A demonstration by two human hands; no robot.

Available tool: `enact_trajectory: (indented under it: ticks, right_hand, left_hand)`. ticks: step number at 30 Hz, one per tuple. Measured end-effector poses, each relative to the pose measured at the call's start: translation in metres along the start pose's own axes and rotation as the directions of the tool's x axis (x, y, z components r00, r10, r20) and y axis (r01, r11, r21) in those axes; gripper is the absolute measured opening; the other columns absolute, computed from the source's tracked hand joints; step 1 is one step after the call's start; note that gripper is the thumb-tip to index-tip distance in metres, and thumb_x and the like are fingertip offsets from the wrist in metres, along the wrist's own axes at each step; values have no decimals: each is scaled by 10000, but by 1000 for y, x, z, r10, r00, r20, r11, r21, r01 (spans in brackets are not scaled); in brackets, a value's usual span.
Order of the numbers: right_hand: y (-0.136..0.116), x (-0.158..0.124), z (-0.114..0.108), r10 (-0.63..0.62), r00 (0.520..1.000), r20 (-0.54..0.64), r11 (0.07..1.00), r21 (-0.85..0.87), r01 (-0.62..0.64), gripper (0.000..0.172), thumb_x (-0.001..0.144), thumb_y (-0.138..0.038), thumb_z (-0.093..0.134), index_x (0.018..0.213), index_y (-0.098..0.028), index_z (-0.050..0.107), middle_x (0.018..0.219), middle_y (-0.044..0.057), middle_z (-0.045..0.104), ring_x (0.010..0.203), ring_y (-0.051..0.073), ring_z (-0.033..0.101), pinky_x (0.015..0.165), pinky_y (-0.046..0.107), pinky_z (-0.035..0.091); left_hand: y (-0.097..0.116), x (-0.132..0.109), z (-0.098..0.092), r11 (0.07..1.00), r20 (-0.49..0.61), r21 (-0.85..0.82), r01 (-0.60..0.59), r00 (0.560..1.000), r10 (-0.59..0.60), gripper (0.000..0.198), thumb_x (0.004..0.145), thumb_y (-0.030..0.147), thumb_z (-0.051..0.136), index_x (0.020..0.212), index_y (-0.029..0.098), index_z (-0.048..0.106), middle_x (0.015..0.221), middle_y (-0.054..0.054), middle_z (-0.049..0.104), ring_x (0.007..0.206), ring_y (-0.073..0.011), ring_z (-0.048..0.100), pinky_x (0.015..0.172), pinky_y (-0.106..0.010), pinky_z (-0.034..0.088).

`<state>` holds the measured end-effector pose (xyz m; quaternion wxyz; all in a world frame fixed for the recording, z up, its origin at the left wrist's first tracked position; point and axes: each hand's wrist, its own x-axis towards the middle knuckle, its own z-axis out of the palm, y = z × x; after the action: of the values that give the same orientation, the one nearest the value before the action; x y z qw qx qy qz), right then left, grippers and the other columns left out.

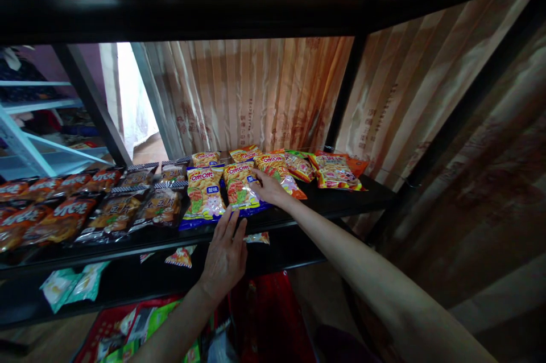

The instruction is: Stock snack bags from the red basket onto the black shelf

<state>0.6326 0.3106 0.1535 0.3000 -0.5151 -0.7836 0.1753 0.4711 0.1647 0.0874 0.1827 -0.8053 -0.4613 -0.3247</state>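
Note:
Two yellow and blue snack bags stand side by side at the front of the black shelf: the left snack bag (203, 192) and the right snack bag (239, 184). My right hand (271, 188) is at the right edge of the right bag, with its fingers bent onto it. Just below that bag's lower edge is my left hand (224, 255), open, its fingers stretched out towards the shelf edge and the bag's bottom. Whether the left fingertips touch the bag is hard to tell. Behind stand more yellow bags, such as this one (205, 159).
Brown potato-chip bags (157, 207) and orange-labelled bags (63, 218) line the shelf's left. Other snack bags (339, 171) lie at the right. On the lower shelf lie green-white packets (74, 285). A red crate (91, 331) holds packages below. A dark upright (347, 93) stands behind.

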Motion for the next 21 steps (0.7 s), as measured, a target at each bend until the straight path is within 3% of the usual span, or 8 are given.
enact_trajectory:
  ticks: [5,9,13,17,21]
  right_hand:
    - [1,-2,0,-10,1000,-13,1000,-14,10,512,858,-236,524,1360,-166,461,1300,117,588,1166,240,572,1010,391,427]
    - [1,-2,-1,-20,999,-29,1000,-14,20,498,851,-223,525,1342,-163,471,1279,114,602,1153,228,578,1017,391,423]
    - [-5,-16,-2,-101,970,-219,990,73,120,446,839,-177,493,1285,-156,514,1272,125,592,1143,221,572,1022,399,424]
    - [-18,-67,6,-122,905,-409,951,213,225,355,890,-227,420,1227,-205,531,1212,102,610,1111,202,583,1000,389,450]
    - [-22,-144,36,-70,908,-413,906,355,231,263,908,-267,423,1138,-232,547,1131,85,638,1046,185,617,947,364,496]
  left_hand:
    - [0,1,5,1000,-8,8,14,1000,-14,457,828,87,480,1283,117,465,1369,-196,490,1361,-309,353,1051,-564,395]
    - [3,2,2,1000,-5,-1,5,1000,-5,457,825,79,480,1282,108,470,1378,-209,479,1360,-312,355,1059,-579,376]
    - [11,-8,-8,996,20,-67,-57,998,59,417,840,55,440,1250,89,500,1408,-202,449,1408,-288,260,1073,-509,402]
    - [30,-53,-11,977,162,-194,-92,979,124,402,829,44,431,1205,111,558,1405,-158,474,1390,-263,309,1052,-412,453]
    - [48,-127,-5,972,330,-213,95,944,-20,423,783,13,416,1125,158,616,1376,-143,514,1200,-212,560,934,-323,542]
